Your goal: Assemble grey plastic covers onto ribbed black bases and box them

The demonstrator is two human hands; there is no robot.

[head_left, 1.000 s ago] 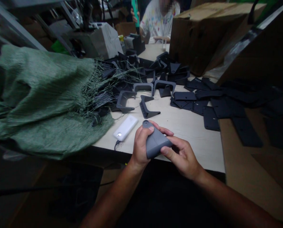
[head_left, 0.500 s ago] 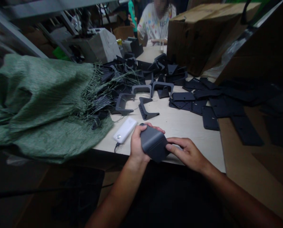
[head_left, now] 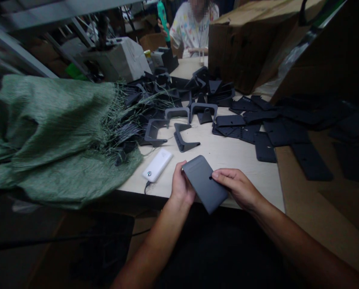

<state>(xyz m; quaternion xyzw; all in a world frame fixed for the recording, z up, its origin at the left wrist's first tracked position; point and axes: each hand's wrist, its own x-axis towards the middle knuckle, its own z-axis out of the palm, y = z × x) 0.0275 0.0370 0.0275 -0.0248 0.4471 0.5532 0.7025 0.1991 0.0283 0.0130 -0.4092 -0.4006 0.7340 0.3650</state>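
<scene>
We saw a grey plastic panel (head_left: 205, 184) held tilted over the front edge of a pale table (head_left: 242, 160), pinched between two hands. The left hand's (head_left: 182, 185) fingers (head_left: 182, 173) pressed together against one long edge; the right hand's (head_left: 236, 186) fingers (head_left: 227, 175), also together, pressed the other edge beside a small hole (head_left: 211, 177). A white power bank (head_left: 157, 165) lay just left, near a black plastic bracket (head_left: 179, 138).

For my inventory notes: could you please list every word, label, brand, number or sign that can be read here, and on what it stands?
Grey rectangular plastic plate: no text shows, only a small round hole.
White power bank: a small round mark, no readable text.
Co-worker's white patterned T-shirt: dark chest print, too blurred to read.
Nothing else is readable.
</scene>
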